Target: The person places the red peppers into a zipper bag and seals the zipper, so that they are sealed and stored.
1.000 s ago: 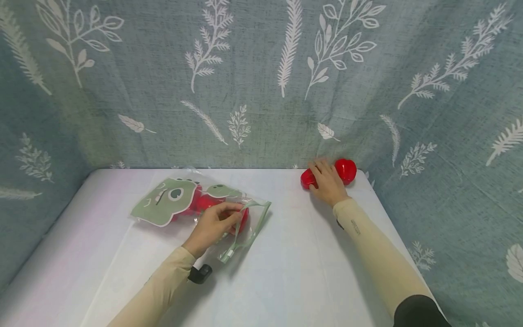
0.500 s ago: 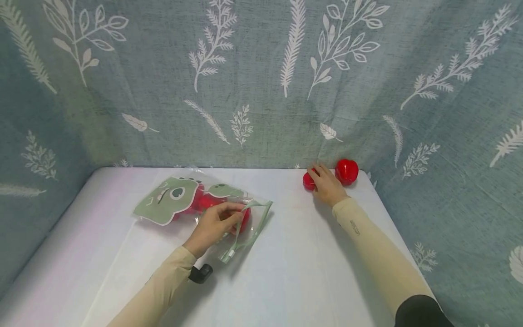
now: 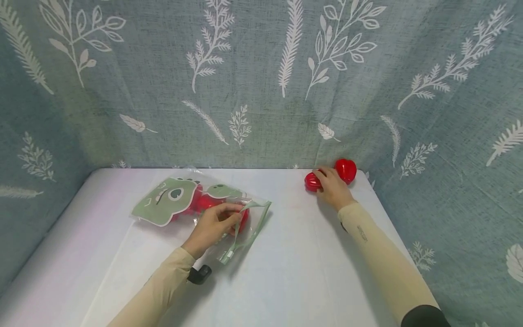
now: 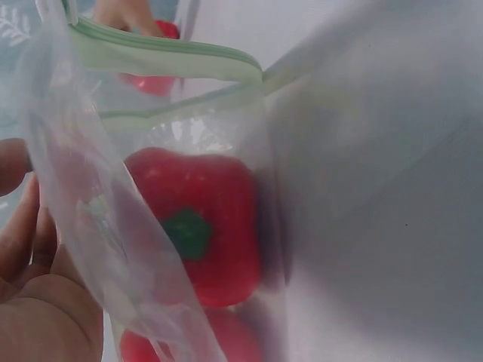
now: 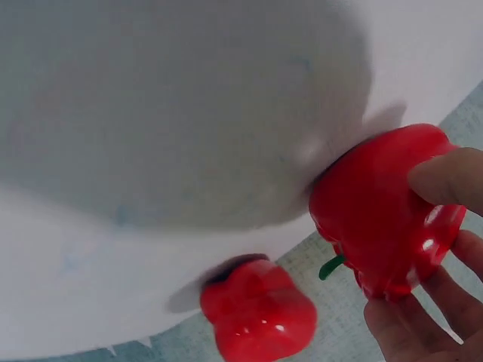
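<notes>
Red bell pepper [image 5: 381,204] is gripped by right hand [image 3: 335,188], second pepper [image 5: 260,313] near; left hand [image 3: 213,228] pinches clear dinosaur-print zip bag [image 3: 163,204], bagged pepper [image 4: 226,196] inside.

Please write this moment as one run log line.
left grip: holds clear bag | right grip: holds red pepper | other red pepper: apart, untouched | inside bag: red items, including one pepper

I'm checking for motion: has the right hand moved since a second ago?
Yes: against the curtain, the right hand shifted slightly rightward and nearer the camera.
</notes>
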`<state>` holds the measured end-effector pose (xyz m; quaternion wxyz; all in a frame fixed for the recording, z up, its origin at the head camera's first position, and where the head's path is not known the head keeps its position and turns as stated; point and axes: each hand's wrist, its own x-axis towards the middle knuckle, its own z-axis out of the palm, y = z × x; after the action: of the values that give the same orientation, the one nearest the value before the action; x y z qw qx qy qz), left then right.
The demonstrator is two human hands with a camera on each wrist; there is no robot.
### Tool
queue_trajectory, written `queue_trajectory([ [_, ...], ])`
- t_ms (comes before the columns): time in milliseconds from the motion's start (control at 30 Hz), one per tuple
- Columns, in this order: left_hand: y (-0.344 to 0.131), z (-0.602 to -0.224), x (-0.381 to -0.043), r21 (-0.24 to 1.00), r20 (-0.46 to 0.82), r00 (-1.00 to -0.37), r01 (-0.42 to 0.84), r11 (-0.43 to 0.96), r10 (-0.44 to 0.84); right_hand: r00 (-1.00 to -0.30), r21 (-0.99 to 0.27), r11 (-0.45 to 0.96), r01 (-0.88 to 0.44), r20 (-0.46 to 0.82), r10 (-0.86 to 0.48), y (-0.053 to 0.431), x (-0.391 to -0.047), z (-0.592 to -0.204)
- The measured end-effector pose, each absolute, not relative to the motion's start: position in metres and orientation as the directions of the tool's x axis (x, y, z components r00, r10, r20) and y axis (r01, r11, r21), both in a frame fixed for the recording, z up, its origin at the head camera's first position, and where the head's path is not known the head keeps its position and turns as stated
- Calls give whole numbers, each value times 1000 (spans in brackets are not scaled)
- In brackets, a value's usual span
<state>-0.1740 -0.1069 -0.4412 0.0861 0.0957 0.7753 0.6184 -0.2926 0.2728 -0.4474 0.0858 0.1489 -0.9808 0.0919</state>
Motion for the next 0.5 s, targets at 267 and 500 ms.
queue_trajectory([
  [267, -108, -444, -173, 977, -20, -967, 36, 210, 255, -949, -244, 936, -255, 249, -194, 275, -281, -454],
  [500, -108, -445, -174, 978, -6, -963, 51, 203, 269, -950, -336, 912, -235, 276, -143, 273, -266, -454],
])
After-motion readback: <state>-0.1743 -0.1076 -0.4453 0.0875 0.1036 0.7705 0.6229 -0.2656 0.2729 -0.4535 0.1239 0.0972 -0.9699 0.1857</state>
